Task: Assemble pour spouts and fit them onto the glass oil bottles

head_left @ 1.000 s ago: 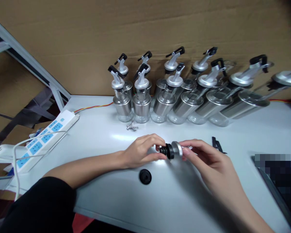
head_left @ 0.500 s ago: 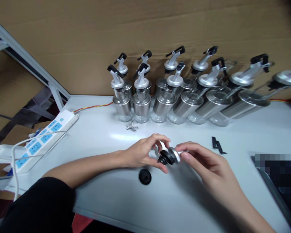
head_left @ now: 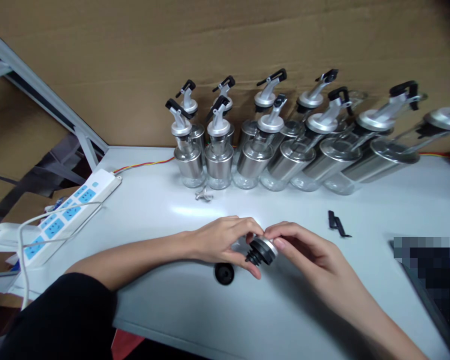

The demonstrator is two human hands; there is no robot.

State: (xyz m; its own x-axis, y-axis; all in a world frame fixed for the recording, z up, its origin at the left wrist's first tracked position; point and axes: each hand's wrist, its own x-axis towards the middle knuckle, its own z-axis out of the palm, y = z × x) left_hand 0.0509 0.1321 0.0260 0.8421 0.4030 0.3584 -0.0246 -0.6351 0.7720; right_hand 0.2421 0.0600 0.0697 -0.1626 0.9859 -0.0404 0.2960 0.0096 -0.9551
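My left hand point(head_left: 219, 242) pinches the pourer cap point(head_left: 262, 250) from its left, fingers curled around the black stopper end. My right hand point(head_left: 307, 250) grips its silver collar from the right. A loose black stopper ring point(head_left: 224, 273) lies just below-left of the cap; a black clip point(head_left: 336, 223) lies to its right.

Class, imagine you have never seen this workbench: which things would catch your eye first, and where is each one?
At the centre front, the left hand and right hand together grip a small pourer cap with a black stopper and metal collar, just above the white table. Behind them, two rows of glass-and-steel dispenser bottles line the cardboard wall. A white power strip with blue sockets lies far left.
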